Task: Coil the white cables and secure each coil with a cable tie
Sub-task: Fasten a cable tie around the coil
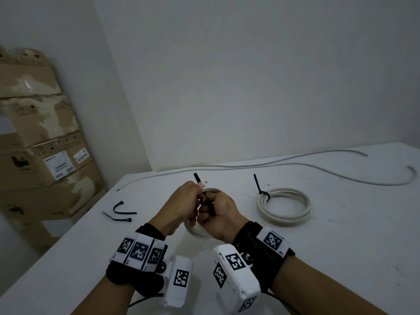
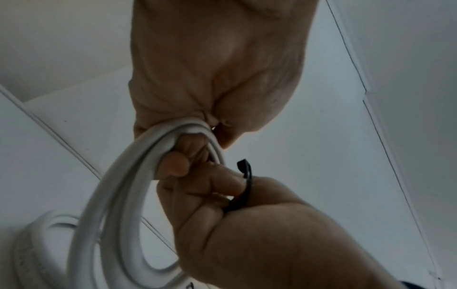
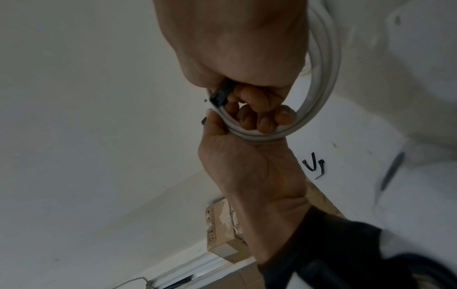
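I hold a small coil of white cable (image 1: 196, 231) above the white table (image 1: 341, 246), between both hands. My left hand (image 1: 191, 196) grips the coil's strands (image 2: 118, 185) in its curled fingers. My right hand (image 1: 209, 210) pinches a black cable tie (image 1: 210, 204) against the coil. The tie's head (image 3: 219, 95) shows by the right fingers, and its tail (image 1: 196, 177) sticks up past the left hand. How far the tie wraps round the coil is hidden by my fingers.
A second white coil (image 1: 284, 205), bound with a black tie (image 1: 261, 192), lies on the table to the right. Long loose white cables (image 1: 272, 164) run along the back edge. Two spare black ties (image 1: 122, 211) lie at the left. Cardboard boxes (image 1: 45, 155) are stacked beyond the table's left edge.
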`<state>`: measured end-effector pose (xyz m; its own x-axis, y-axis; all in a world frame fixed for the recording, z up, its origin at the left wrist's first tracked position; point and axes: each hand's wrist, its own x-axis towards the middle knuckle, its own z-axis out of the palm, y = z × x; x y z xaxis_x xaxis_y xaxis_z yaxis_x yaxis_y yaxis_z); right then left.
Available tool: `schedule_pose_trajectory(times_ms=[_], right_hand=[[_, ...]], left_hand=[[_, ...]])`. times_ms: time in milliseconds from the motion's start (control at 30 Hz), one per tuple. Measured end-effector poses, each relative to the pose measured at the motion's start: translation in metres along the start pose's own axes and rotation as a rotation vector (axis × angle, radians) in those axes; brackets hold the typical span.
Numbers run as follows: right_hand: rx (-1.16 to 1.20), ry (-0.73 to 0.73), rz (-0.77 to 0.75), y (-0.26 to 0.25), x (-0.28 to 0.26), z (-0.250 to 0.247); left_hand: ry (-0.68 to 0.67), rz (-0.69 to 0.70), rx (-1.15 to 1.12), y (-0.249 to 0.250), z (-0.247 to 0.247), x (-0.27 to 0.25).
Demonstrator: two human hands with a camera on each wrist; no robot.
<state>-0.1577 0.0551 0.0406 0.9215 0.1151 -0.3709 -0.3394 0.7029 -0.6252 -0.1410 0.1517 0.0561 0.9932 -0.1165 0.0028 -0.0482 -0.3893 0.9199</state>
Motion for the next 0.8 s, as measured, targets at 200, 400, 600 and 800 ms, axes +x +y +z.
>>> schedule_pose_trajectory(times_ms=[200, 400, 600, 800], right_hand=[[0.0, 0.011, 0.005, 0.0, 0.0, -0.002], [0.013, -0.012, -0.009, -0.006, -0.003, 0.0], [-0.061, -0.109, -0.124, -0.009, -0.013, 0.0], [-0.289, -0.088, -0.33, 0.003, -0.027, -0.004]], left_hand=[[0.032, 0.014, 0.043, -0.004, 0.003, 0.0], [0.087, 0.114, -0.08, -0.01, 0.007, 0.002], [0.134, 0.183, -0.144, -0.016, -0.002, 0.007], [0.169, 0.225, -0.133, -0.022, -0.004, 0.011]])
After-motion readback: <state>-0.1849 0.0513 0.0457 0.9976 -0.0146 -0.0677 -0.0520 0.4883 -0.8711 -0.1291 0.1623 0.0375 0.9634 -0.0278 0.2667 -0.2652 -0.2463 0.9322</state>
